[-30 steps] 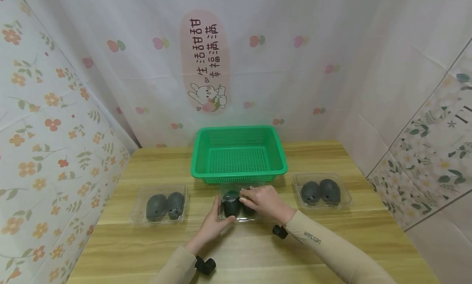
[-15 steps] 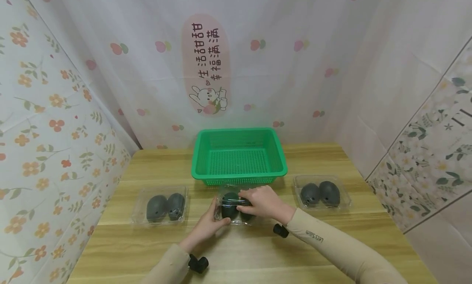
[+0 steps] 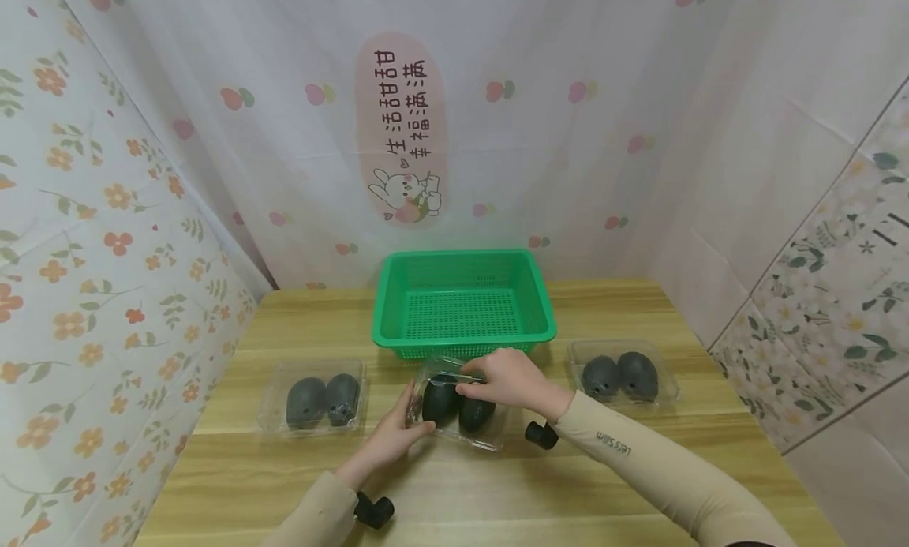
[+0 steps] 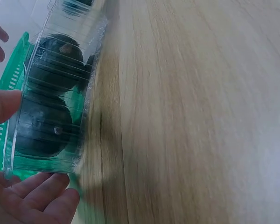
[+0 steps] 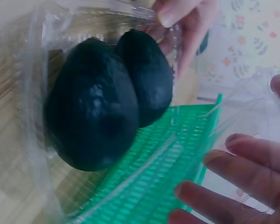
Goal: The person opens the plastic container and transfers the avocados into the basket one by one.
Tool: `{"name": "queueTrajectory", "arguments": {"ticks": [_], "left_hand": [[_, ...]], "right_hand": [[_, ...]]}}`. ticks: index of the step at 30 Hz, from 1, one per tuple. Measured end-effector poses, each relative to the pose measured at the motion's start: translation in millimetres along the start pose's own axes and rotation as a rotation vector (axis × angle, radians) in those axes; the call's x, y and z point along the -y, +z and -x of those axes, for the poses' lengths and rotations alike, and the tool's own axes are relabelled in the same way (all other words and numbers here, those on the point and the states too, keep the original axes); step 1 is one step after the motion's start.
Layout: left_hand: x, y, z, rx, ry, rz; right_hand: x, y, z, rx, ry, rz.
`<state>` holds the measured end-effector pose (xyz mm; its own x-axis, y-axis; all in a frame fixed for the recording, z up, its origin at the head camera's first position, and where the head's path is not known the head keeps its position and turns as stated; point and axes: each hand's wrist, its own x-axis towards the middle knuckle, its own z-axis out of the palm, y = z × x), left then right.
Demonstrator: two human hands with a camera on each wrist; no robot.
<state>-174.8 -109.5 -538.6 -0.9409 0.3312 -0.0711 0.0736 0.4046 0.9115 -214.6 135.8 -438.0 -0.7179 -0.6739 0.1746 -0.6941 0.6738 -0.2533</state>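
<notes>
Two dark green avocados (image 3: 440, 401) lie side by side in a clear plastic box (image 5: 37, 186) at the middle of the table, just in front of the green basket. My left hand (image 3: 387, 444) grips the box's left end; in the left wrist view its thumb is on the rim and its fingers are at the end wall. My right hand (image 3: 511, 381) holds the clear lid (image 5: 252, 95), raised from the box, between thumb and fingers. In the right wrist view the fingers show partly through the plastic. The box sits askew.
Behind the box stands a green plastic basket (image 3: 461, 346) with perforated walls. One clear box (image 3: 273, 413) holding two dark fruits is at left, another (image 3: 667, 381) at right. A patterned curtain (image 3: 554, 176) hangs behind the wooden table (image 3: 582, 500).
The middle box has turned askew, its front right corner shifting towards me. Its lid has come up with my right hand. My left hand has moved slightly left with the box.
</notes>
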Motion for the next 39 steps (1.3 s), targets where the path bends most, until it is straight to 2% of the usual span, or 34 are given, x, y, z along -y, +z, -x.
{"name": "queueTrajectory", "arguments": {"ticks": [8, 13, 17, 23, 30, 39], "left_hand": [[1.2, -2.1, 4.1, -0.019, 0.006, 0.004], [2.9, -6.0, 4.1, -0.041, -0.008, -0.004], [4.1, -9.3, 3.8, -0.039, -0.016, 0.015], [3.5, -11.0, 3.2, -0.053, 0.008, 0.082], [6.1, -10.7, -0.8, -0.047, 0.037, 0.162], [3.4, -10.9, -4.9, -0.079, 0.046, 0.157]], "right_hand": [[-1, -8.5, -2, 0.02, 0.027, -0.06], [-2, -11.8, -3, 0.038, 0.044, -0.139], [-2, -15.5, -2, 0.035, 0.048, -0.199], [-5, -20.8, -1, 0.044, 0.064, -0.259], [-10, -26.1, 3, 0.054, 0.144, -0.324], [-19, -27.5, 11, 0.031, 0.205, -0.405]]}}
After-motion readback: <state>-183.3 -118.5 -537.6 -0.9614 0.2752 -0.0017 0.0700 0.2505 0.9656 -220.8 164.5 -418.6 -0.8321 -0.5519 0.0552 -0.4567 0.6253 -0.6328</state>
